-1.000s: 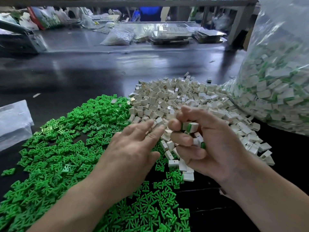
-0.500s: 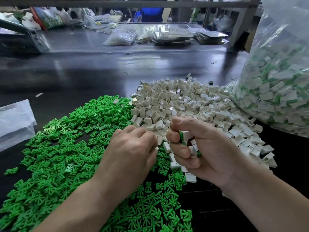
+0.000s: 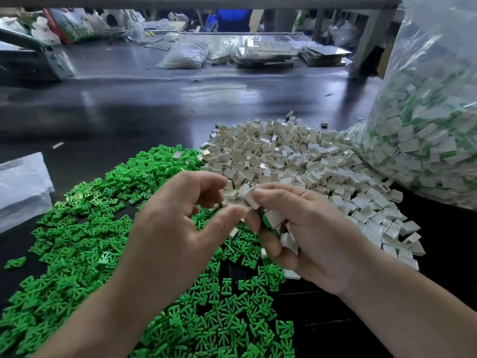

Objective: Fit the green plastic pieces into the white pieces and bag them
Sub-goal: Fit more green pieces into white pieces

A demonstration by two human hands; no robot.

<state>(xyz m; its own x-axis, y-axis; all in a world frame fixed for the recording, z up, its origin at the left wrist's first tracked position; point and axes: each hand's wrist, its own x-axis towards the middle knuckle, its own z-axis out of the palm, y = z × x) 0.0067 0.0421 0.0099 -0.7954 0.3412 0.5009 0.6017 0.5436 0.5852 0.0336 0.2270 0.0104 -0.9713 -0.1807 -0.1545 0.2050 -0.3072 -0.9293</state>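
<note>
Near the front edge of the counter (image 3: 154, 112), the right hand (image 3: 309, 236) is gripping a handful of pieces (image 3: 273, 219), some showing green. The left hand (image 3: 167, 228) is hovering beside it, thumb and finger apart. The bag (image 3: 426, 138) at the right edge is bulging, yet big heaps of green pieces (image 3: 85, 228) and white pieces (image 3: 296, 156) are waiting.

Right hand (image 3: 309, 236) clutching white pieces (image 3: 275, 218), left hand (image 3: 175, 228) slack beside it, above scattered green pieces (image 3: 77, 241)
</note>
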